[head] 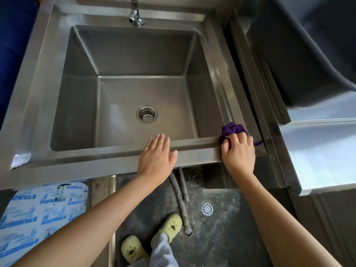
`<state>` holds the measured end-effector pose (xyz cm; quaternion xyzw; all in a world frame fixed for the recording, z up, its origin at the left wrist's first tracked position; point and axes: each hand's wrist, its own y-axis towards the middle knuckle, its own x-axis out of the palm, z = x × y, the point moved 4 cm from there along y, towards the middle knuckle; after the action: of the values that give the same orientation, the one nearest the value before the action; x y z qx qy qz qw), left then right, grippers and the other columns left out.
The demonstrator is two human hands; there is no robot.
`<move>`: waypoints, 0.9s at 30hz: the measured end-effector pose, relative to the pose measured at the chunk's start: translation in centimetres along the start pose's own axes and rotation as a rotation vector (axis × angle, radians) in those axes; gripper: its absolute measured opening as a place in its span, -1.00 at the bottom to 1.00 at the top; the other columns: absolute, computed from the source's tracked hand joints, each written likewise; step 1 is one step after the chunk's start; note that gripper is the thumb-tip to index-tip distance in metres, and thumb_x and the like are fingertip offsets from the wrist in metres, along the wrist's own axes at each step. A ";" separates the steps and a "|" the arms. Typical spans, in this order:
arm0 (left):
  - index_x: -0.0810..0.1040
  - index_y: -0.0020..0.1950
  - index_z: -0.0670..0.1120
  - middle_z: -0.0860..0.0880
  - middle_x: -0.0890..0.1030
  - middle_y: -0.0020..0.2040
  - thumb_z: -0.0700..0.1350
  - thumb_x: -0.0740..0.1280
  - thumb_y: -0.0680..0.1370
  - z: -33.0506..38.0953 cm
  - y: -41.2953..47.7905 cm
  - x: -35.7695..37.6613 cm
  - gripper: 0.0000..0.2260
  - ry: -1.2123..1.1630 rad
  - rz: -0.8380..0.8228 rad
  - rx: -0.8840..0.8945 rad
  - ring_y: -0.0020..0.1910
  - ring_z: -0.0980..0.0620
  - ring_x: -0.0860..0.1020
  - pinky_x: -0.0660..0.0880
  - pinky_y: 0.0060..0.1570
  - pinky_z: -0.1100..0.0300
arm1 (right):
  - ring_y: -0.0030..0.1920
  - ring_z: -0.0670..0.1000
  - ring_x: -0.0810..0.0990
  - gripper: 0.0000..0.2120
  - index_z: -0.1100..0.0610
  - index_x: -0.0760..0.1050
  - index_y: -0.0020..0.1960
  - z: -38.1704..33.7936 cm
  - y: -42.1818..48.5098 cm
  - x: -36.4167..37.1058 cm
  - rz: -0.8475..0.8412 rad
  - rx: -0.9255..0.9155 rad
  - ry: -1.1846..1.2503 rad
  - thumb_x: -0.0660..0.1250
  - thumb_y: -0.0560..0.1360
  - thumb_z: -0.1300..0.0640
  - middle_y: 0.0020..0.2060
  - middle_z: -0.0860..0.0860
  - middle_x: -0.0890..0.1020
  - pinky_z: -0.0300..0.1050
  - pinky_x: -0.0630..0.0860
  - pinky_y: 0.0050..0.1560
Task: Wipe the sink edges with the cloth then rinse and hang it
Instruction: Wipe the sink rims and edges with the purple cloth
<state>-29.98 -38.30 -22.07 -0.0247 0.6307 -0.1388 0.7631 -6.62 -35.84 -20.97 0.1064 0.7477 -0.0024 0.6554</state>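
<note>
One cloth (232, 130), one sink (107, 160), two hands (238, 151).

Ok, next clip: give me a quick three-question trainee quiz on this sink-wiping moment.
1. True or false: the left hand grips the purple cloth.
2. Where on the sink rim is the cloth? A) far left corner B) near right corner C) far right corner
3. Fill in: the left hand lies ___ on the near rim, fingers straight.
Key: 1 false, the right hand grips it; 2 B; 3 flat.
</note>
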 end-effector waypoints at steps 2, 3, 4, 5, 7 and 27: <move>0.03 0.53 -0.13 -0.10 0.04 0.55 0.11 -0.15 0.62 0.9 0.4 -0.1 -0.47 -0.027 -0.015 0.024 0.53 0.00 -0.02 -0.22 0.43 0.17 | -0.05 0.22 0.45 -0.70 0.23 0.50 -0.06 -0.5 -0.4 0.1 -0.003 0.052 -0.023 0.09 0.52 0.05 -0.07 0.20 0.57 0.07 0.40 0.02; 0.02 0.53 -0.13 -0.09 0.03 0.55 0.10 -0.12 0.63 1.7 0.7 0.0 -0.48 -0.040 -0.016 0.047 0.53 0.01 -0.03 -0.22 0.43 0.18 | -0.04 0.22 0.45 -0.71 0.23 0.50 -0.06 -0.8 -0.5 0.1 -0.007 0.061 -0.034 0.11 0.53 0.05 -0.06 0.20 0.57 0.07 0.39 0.04; 0.01 0.53 -0.12 -0.09 0.02 0.56 0.10 -0.11 0.63 2.6 1.1 0.1 -0.48 -0.053 -0.017 0.081 0.53 0.01 -0.03 -0.22 0.44 0.17 | -0.04 0.21 0.45 -0.72 0.23 0.50 -0.05 -0.9 -0.7 0.1 -0.009 0.062 -0.040 0.12 0.54 0.06 -0.05 0.19 0.57 0.08 0.39 0.06; 0.00 0.54 -0.12 -0.09 0.02 0.56 0.10 -0.11 0.63 3.8 1.5 0.2 -0.48 -0.064 -0.020 0.120 0.53 0.01 -0.04 -0.21 0.45 0.16 | -0.03 0.21 0.46 -0.73 0.22 0.51 -0.05 -1.0 -0.9 0.1 -0.007 0.057 -0.046 0.13 0.55 0.06 -0.06 0.18 0.57 0.07 0.39 0.06; -0.02 0.54 -0.11 -0.08 0.00 0.56 0.09 -0.10 0.63 6.1 2.4 0.7 -0.48 -0.079 -0.033 0.188 0.53 0.02 -0.04 -0.19 0.46 0.15 | -0.05 0.20 0.47 -0.73 0.20 0.52 -0.06 -0.8 -0.9 0.2 0.006 0.026 -0.064 0.11 0.55 0.06 -0.07 0.17 0.58 0.06 0.40 0.04; -0.02 0.53 -0.15 -0.11 0.02 0.55 0.14 -0.33 0.53 9.3 5.1 1.7 -0.36 0.004 -0.048 0.271 0.53 0.00 -0.02 -0.19 0.43 0.14 | 0.52 0.06 0.02 -0.51 0.12 0.08 0.50 -0.2 12.4 4.0 -0.213 -0.308 -0.095 -0.03 0.61 -0.02 0.49 0.11 0.19 -0.02 -0.24 0.49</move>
<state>-19.73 -35.13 -22.84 0.0638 0.6068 -0.2413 0.7547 -5.30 -23.05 -23.13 -0.0754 0.7145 0.0377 0.6946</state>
